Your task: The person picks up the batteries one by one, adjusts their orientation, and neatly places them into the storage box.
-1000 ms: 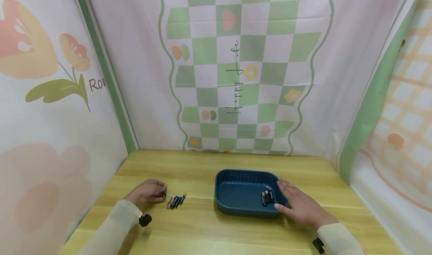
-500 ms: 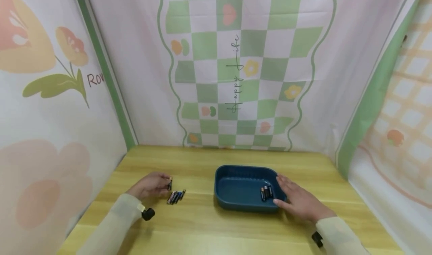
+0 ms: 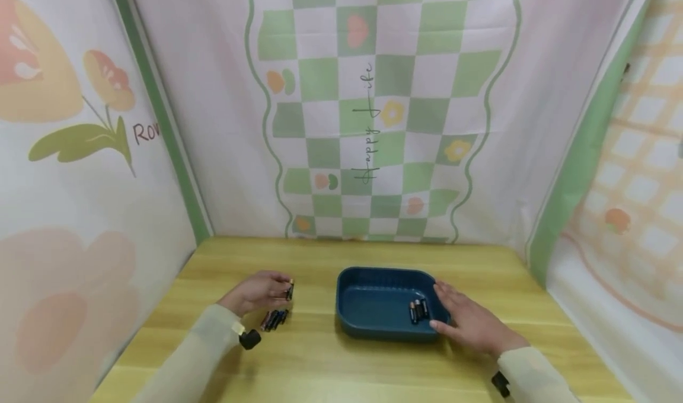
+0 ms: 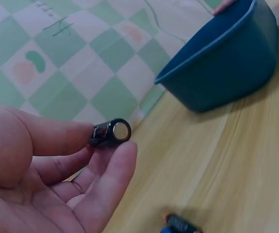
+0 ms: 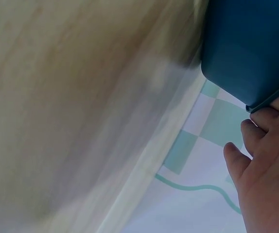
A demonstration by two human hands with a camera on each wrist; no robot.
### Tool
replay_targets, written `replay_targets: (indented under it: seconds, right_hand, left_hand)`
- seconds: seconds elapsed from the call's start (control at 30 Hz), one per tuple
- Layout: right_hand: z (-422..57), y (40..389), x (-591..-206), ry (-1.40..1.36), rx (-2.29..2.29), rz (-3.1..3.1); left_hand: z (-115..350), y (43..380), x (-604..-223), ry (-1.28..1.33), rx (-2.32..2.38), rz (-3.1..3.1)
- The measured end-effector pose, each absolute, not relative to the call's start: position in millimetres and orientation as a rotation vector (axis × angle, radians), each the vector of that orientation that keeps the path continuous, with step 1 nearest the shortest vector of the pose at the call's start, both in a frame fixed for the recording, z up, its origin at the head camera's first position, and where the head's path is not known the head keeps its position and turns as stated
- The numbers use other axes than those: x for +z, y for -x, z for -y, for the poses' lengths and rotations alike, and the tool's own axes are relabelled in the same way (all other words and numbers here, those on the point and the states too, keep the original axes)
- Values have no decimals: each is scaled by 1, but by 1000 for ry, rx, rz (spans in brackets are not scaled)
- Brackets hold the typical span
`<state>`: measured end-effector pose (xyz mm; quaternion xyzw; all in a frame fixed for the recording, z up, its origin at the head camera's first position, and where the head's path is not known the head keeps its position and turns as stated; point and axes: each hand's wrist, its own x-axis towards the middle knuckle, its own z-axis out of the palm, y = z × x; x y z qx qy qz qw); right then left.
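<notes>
Battery (image 3: 290,290) in the left hand (image 3: 261,292) is grasped between thumb and fingertips, dark-sided and tilted, with 1 flat metal end facing the left wrist camera. Seen from the head view, with 12 o'clock at the far edge of the table (image 3: 320,370), it is at 9 o'clock from the blue tub (image 3: 373,331), well apart from it. Several loose batteries (image 3: 274,320) lie side by side on the table at 7 o'clock from the held battery, near the left hand. Inside the tub, 3 more batteries (image 3: 418,312) lie together towards 3 o'clock. The right hand (image 3: 475,325) rests on the tub's 3 o'clock end, its fingers extended and unclenched, touching the rim. A green-checked cloth (image 3: 373,124) hangs behind the table at 12 o'clock.
</notes>
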<state>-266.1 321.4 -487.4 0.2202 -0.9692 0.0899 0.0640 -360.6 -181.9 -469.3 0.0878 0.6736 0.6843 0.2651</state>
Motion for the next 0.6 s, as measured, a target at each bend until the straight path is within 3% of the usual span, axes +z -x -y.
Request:
replay_targets:
  seconds: [0.6]
  right_hand:
    - [-322,265,-489,-672,236,2879]
  left_hand:
    - [128,373,-461,-378,1861,-1773]
